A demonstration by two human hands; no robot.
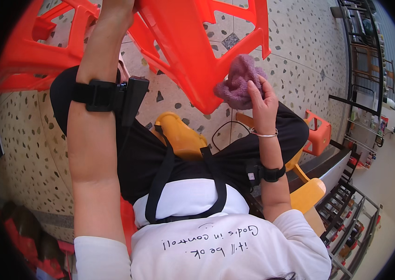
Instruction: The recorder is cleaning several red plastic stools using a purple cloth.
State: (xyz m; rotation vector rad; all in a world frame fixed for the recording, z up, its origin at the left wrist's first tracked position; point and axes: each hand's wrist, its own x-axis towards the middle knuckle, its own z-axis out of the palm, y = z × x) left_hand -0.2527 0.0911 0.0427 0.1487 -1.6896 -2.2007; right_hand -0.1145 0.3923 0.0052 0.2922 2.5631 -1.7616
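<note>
In front of me a red plastic stool [180, 42] is tipped over, one corner pointing toward my lap. My right hand [267, 96] pinches a bunched purple terry cloth [239, 82] between thumb and fingers, and the cloth lies against or just beside a leg of the stool near that corner. My left hand [118, 12] reaches to the top edge of the view, beside the stool's far end. Only its wrist and base show; the fingers are out of sight, so whether they grip the stool cannot be told.
Another red plastic stool [40, 57] stands at the left. A yellow plastic object [180, 136] sits on the speckled floor [33, 140] between my legs. To the right are a small orange-red stool [318, 133], a yellow plastic piece [307, 194] and metal racks [355, 227] with jars.
</note>
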